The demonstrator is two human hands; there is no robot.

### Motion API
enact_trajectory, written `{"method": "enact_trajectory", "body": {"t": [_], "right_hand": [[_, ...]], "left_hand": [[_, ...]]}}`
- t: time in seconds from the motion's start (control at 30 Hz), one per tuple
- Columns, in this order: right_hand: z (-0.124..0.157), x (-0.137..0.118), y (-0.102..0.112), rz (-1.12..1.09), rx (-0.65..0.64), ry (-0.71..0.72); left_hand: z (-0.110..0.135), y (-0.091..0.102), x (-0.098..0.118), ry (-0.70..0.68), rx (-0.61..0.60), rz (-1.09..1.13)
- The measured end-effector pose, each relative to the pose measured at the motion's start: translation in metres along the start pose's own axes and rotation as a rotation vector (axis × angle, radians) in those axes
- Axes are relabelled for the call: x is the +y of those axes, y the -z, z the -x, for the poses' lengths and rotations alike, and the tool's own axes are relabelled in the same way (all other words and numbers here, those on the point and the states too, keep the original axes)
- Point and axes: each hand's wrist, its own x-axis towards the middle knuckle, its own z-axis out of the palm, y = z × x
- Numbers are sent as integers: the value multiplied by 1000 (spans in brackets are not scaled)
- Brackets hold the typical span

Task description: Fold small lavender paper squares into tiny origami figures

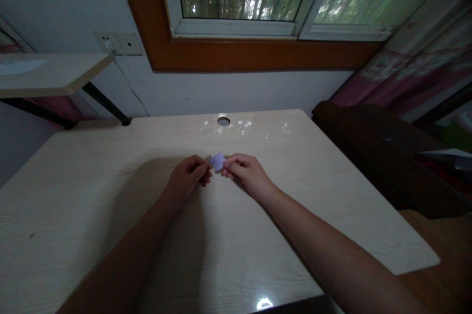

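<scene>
A small folded piece of purple paper (218, 162) is held between my two hands, just above the pale wood-grain table (236, 235). My left hand (191, 176) pinches its left tip between thumb and forefinger. On the other side, my right hand (246, 172) grips the right edge, thumb on top and the other fingers curled beneath. The paper looks angular, with a wider part on the right and a narrow point on the left. Its ends are covered by my fingertips, and its exact folded shape is too small to make out.
A round cable hole (223, 121) lies near the table's far edge. At the left stands a raised shelf (55, 78) on black legs (106, 102). A white cord (129, 85) hangs from the wall socket (108, 43). Dark furniture (383, 156) borders the right side, below a curtain (405, 68).
</scene>
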Motion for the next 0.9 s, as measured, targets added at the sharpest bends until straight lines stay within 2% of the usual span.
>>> {"method": "enact_trajectory", "body": {"t": [0.17,0.47,0.63,0.9], "right_hand": [[1,2,-1,93,-77,31],[3,3,-1,257,-126,78],[3,2,-1,247,-150,54],[1,0,1,191,-119,18]], "left_hand": [[2,-3,3,-6,-55,-74],[2,-3,0,-23,-105,-228],[3,-2,-2,-29,-112,-195],[4,-2,0,4,-51,-112]]}}
